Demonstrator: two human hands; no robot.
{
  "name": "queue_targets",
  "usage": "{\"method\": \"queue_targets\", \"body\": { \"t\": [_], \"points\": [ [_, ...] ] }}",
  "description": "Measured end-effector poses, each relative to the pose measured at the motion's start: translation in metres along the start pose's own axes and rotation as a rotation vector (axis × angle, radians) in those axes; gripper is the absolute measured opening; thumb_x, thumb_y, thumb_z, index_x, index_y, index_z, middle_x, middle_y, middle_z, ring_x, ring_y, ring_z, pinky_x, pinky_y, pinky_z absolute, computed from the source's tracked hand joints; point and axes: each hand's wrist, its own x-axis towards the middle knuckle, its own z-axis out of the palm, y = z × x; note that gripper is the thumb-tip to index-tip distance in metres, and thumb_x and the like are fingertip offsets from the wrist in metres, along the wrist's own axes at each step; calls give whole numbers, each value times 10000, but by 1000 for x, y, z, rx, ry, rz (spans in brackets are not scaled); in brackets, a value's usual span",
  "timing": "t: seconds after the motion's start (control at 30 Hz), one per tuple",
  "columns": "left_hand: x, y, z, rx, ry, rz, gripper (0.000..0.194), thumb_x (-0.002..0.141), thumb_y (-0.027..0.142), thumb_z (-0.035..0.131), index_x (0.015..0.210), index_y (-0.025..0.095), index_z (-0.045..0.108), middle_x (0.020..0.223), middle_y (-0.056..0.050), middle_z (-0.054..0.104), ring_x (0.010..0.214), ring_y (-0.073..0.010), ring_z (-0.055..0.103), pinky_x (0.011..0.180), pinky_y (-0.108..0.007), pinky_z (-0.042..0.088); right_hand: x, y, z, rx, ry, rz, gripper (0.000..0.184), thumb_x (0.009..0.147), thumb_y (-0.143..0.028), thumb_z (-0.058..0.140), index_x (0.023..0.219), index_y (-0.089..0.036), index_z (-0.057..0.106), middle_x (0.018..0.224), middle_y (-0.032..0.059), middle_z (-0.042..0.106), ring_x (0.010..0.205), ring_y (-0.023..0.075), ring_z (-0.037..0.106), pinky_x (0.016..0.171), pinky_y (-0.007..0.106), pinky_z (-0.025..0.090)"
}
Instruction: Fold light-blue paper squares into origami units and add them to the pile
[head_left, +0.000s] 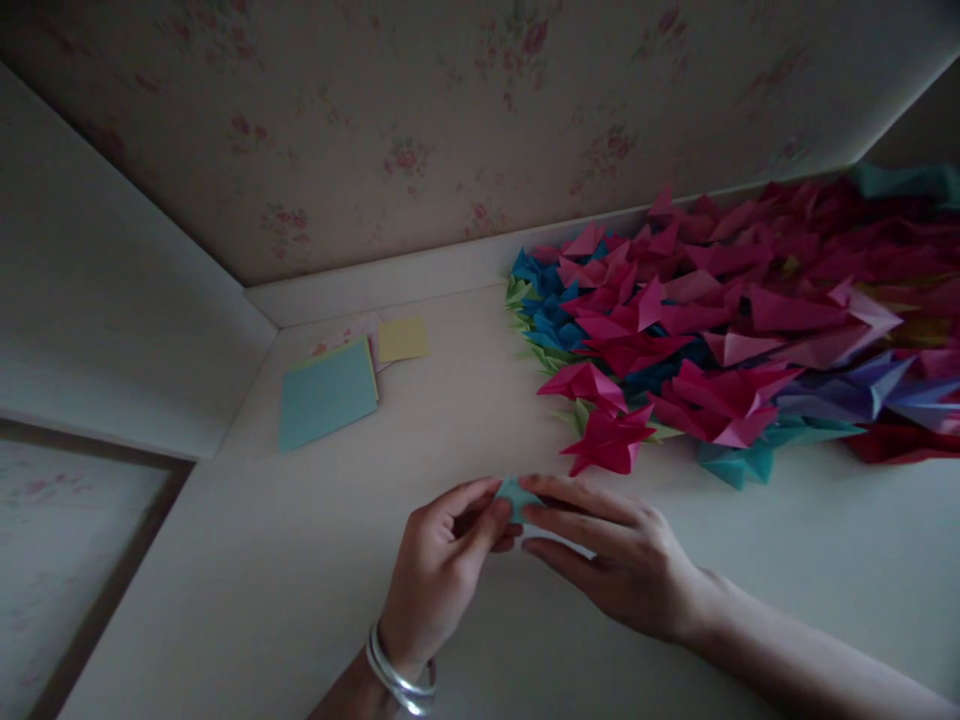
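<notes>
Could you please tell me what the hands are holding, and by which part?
A small light-blue folded paper: the left hand pinches its left side, and the right hand's fingers touch its right side.

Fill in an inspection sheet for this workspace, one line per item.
Surface: white tabletop, pale and smooth-looking.
Work items: small blue paper, folded, between the hands.
Clutter: heap of folded paper shapes in many colours, overlapping, at right; large blue sheet and small yellow sheet at left.
Hands: left hand pinches the small blue paper; right hand has fingers at its edge.
Cables: nothing seen.
Surroundings: floral wallpaper behind; dim light.
</notes>
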Motion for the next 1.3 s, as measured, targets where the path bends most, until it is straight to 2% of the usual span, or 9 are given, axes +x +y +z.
{"method": "queue_targets", "body": {
  "t": [0.1, 0.17, 0.23, 0.4, 0.57, 0.73, 0.9, 1.07, 1.3],
  "points": [
    [-3, 1, -1, 159, 8, 114, 234, 921, 308, 652, 1091, 207, 776, 840, -41, 786, 728, -182, 735, 698, -261, 592, 2, -2, 2, 143, 65, 242, 320, 847, -235, 757, 1164, -208, 721, 1136, 113, 762, 966, 254, 754, 812, 331, 648],
    [-4, 1, 1, 257, 6, 192, 220, 934, 281, 631, 1081, 226, 786, 783, -35, 769, 701, -178, 721, 682, -258, 575, 6, -2, 2, 186, 39, 399, 243, 879, -264, 719, 1113, -205, 748, 962, 82, 803, 794, 223, 773, 667, 284, 649],
    [-4, 1, 3, 355, 9, 272, 232, 947, 242, 603, 1094, 234, 782, 779, -43, 755, 693, -180, 710, 684, -265, 564, 10, -1, 1, 186, -26, 459, 171, 908, -270, 676, 1024, -207, 785, 822, 55, 806, 669, 198, 751, 583, 257, 612],
    [-1, -2, 7, 545, -3, 382, 281, 950, 175, 543, 1107, 221, 772, 783, -75, 745, 693, -207, 686, 674, -292, 549, 15, -1, 1, 198, -61, 483, 160, 913, -242, 650, 899, -223, 807, 836, 43, 806, 723, 197, 741, 644, 254, 572],
    [-5, -2, 7, 584, 3, 360, 245, 933, 178, 556, 964, 215, 796, 750, -70, 757, 676, -208, 701, 652, -280, 543, 15, -7, 1, 220, -53, 520, 173, 903, -222, 637, 810, -195, 781, 739, 31, 770, 655, 173, 690, 604, 241, 528],
    [-5, -7, 8, 503, 57, 276, 226, 942, 220, 564, 974, 214, 788, 722, -51, 749, 641, -192, 702, 623, -259, 546, 18, -6, 4, 244, -90, 544, 242, 930, -240, 598, 759, -174, 756, 671, 24, 719, 625, 162, 644, 576, 242, 489],
    [0, -7, 9, 394, 130, 291, 193, 926, 251, 612, 1003, 219, 786, 749, -46, 774, 661, -188, 713, 634, -240, 559, 14, -1, 6, 338, -156, 612, 268, 961, -372, 583, 1029, -157, 727, 836, 62, 765, 721, 178, 693, 612, 236, 530],
    [-3, -6, 13, 333, 121, 273, 190, 925, 291, 628, 1006, 218, 784, 853, -67, 801, 693, -195, 736, 651, -242, 581, 10, -5, 5, 388, -242, 589, 400, 1010, -399, 486, 769, -153, 688, 653, 45, 712, 593, 148, 682, 574, 220, 543],
    [0, -6, 12, 279, 75, 235, 211, 929, 328, 623, 974, 197, 782, 828, -74, 800, 678, -198, 730, 636, -244, 580, 9, -3, 8, 511, -221, 630, 432, 996, -465, 492, 792, -138, 687, 676, 66, 712, 616, 168, 697, 592, 256, 577]
  ]
}}
